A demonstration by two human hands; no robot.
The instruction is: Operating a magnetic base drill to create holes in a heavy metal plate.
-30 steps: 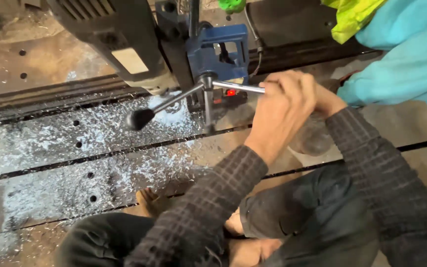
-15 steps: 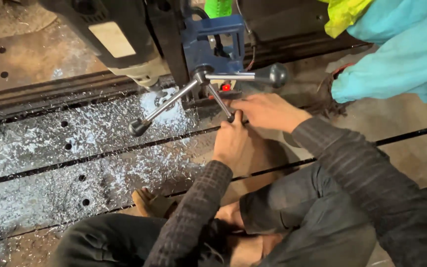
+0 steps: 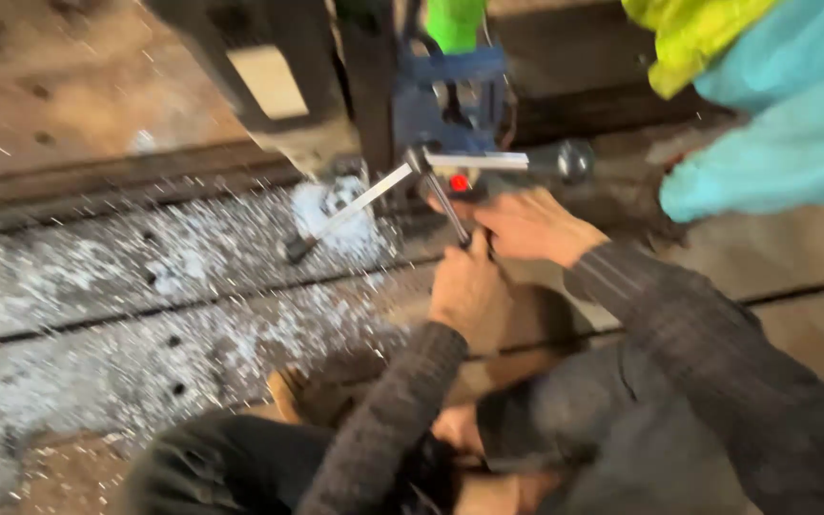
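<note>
A blue magnetic drill (image 3: 450,95) stands on a steel beam (image 3: 97,286) strewn with metal chips. Its three-spoke feed handle (image 3: 417,160) has one spoke pointing lower left, one ending in a black knob (image 3: 574,160) on the right, and one pointing down. My left hand (image 3: 467,286) is closed around the end of the downward spoke. Just above it, my right hand (image 3: 531,224) lies flat by the drill's base, fingers stretched toward the same spoke, below a red switch (image 3: 460,183). The picture is blurred.
Another person in turquoise and yellow-green clothing (image 3: 784,124) crouches at the upper right. Several drilled holes (image 3: 175,389) dot the beam. A dark block of the machine with a pale label (image 3: 269,81) rises at the top. My knees fill the bottom.
The feed handle has turned, so the knobbed spoke now points right. My hands dropped from the upper right spoke to the lower one, the left closing on it.
</note>
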